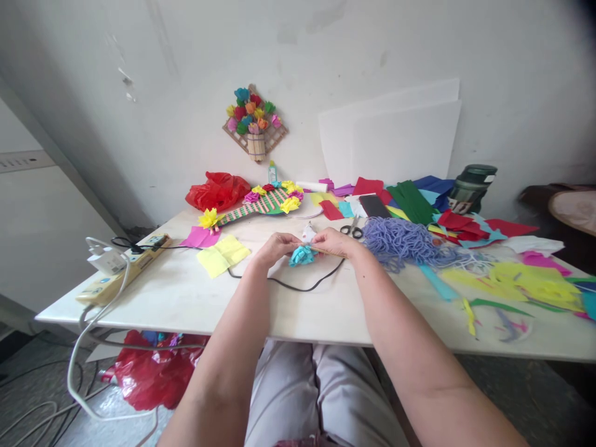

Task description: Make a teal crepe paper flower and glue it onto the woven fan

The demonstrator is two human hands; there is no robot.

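Over the middle of the table, a turquoise crepe-paper flower point(302, 256) hangs between my two hands. The fingers of my left hand point(280, 246) are pinched at its upper left edge. My right hand point(334, 240) is closed around a thin wooden stick point(327, 251) that runs toward the flower; whether the stick touches the paper I cannot tell. Just behind the hands is a small white object point(308, 232), partly hidden, perhaps the end of a glue gun. A black cord point(298, 289) curves across the table below the flower.
Yellow paper squares point(224, 254) and a power strip point(123, 273) lie to the left. Behind stands a guitar-shaped piece with paper flowers point(261, 205). Scissors point(352, 229), purple yarn point(395, 239), crepe scraps point(516, 282) and a dark flask point(472, 189) are on the right.
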